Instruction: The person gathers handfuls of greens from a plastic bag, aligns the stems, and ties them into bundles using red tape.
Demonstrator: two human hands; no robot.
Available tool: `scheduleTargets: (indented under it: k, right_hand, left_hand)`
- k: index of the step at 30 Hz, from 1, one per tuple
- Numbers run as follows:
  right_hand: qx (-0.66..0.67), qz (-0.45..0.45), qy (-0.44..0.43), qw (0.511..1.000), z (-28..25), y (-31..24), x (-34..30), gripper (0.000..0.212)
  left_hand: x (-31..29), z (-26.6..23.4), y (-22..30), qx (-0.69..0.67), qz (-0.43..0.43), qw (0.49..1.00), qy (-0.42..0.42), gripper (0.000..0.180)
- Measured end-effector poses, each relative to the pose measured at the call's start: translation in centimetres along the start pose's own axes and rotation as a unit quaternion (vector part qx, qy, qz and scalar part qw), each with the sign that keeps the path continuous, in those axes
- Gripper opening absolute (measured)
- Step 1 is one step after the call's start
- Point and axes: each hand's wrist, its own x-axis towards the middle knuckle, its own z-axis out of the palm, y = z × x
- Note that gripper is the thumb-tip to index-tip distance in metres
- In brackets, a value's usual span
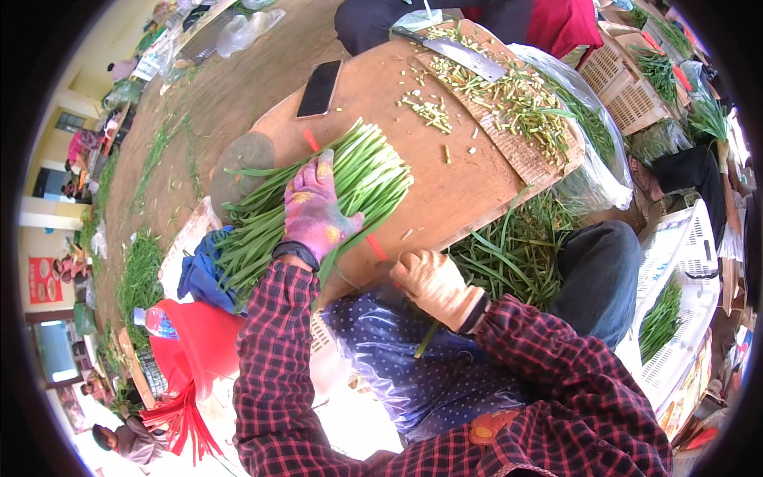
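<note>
A thick bundle of garlic chives [373, 171] lies across the left of the wooden board, its pale cut ends pointing up and right. Over it rests my left hand [314, 208] in a purple glove, fingers laid across the stalks and thumb spread to the right, holding them down. Under the bundle runs a flat red tie [375, 246], showing at both sides. My right hand [433, 285], in a tan glove, is closed just beside the tie's near end. Whether its fingers hold the tie is hidden.
On the board [397, 222] lie a black phone [320, 89] and a cleaver [465, 57] among chopped stem ends [517, 99]. Loose greens [517, 246] heap below its right edge. A red container [195, 342] with red ties stands left. Another person's legs [373, 24] are across the board.
</note>
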Motion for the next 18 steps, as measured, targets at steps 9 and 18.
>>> scheduleTargets:
  k: [9, 18]
  right_hand:
    - [0.071, 0.041, 0.017, 0.997, -1.9, 1.8, 4.1, 0.015]
    - [0.009, -0.011, 0.045, 0.999, -5.8, 3.2, 8.0, 0.017]
  left_hand:
    - [-1.8, 0.8, 1.0, -0.061, 0.013, 0.998, 0.013, 0.131]
    - [-1.1, 3.3, 0.1, -0.020, -0.029, 0.995, 0.097, 0.107]
